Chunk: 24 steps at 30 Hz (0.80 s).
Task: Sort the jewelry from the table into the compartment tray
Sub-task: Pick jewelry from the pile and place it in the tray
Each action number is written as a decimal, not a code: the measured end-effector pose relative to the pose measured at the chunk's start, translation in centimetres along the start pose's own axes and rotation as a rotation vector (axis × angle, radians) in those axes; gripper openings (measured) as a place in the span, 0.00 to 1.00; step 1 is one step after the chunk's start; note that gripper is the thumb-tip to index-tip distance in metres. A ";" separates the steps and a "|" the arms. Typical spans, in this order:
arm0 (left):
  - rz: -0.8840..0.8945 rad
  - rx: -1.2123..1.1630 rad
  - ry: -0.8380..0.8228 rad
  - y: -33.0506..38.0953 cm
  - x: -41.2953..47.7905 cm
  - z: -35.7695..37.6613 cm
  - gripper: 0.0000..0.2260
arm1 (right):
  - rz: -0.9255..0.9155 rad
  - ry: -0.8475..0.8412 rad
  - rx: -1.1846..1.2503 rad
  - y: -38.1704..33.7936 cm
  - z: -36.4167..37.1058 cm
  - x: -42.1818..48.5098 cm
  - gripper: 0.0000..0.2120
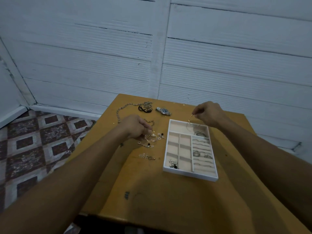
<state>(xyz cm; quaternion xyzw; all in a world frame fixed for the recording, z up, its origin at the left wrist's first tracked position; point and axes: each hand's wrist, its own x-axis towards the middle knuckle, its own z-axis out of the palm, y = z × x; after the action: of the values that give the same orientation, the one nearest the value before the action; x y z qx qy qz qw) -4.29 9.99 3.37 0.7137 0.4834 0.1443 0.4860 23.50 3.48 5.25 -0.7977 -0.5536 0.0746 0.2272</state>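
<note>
A white compartment tray [166,150] lies on the right of the wooden table [152,191]. My right hand [208,114] pinches a thin gold hoop [190,121] that hangs over the tray's far long compartment. My left hand [135,126] reaches down to a gold hoop with a pearl [150,137] among loose earrings left of the tray, with its fingertips curled on it. Rings sit in the tray's right slots, and a small cluster of pieces [173,163] fills its near left cell.
A wristwatch [163,110], a black cord [145,109] and a long silver chain [125,107] lie at the table's far side. Small earrings [146,156] are scattered near the tray's left. Patterned floor lies beyond the table's left edge, and a white wall stands behind.
</note>
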 end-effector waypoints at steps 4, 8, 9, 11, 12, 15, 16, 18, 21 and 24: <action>0.027 0.024 -0.032 2.0 0.3 1.7 0.06 | 0.001 -0.019 -0.059 1.7 -0.9 -1.2 0.07; 0.067 0.042 -0.057 3.7 0.9 3.3 0.06 | 0.003 -0.012 -0.111 2.9 -0.7 -1.7 0.08; 0.074 0.058 -0.056 4.0 1.1 3.7 0.05 | 0.000 -0.003 -0.108 3.1 -0.6 -1.7 0.09; 0.078 0.075 -0.050 4.7 1.5 4.4 0.05 | 0.008 0.018 -0.085 3.3 0.0 -1.7 0.09; 0.078 0.073 -0.044 5.1 1.6 4.8 0.05 | 0.014 0.026 -0.069 3.5 0.4 -1.6 0.09; 0.082 0.054 -0.014 6.0 2.2 5.9 0.03 | 0.025 0.039 -0.054 3.8 1.3 -1.3 0.10; 0.085 0.057 -0.002 6.3 2.4 6.3 0.03 | 0.028 0.032 -0.057 3.8 1.5 -1.3 0.10; 0.087 0.061 0.013 6.6 2.7 7.0 0.03 | 0.018 0.015 -0.075 3.8 2.0 -1.3 0.09; 0.093 0.065 0.022 6.7 3.4 8.1 0.03 | -0.008 -0.006 -0.120 4.1 2.6 -1.4 0.06; 0.112 0.106 0.029 6.6 3.8 8.9 0.02 | 0.000 -0.010 -0.153 4.7 3.1 -1.5 0.06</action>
<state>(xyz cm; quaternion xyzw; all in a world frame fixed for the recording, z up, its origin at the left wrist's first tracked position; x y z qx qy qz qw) 7.23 7.78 3.55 0.7622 0.4566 0.1557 0.4317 25.79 1.67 0.19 -0.8122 -0.5590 0.0361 0.1627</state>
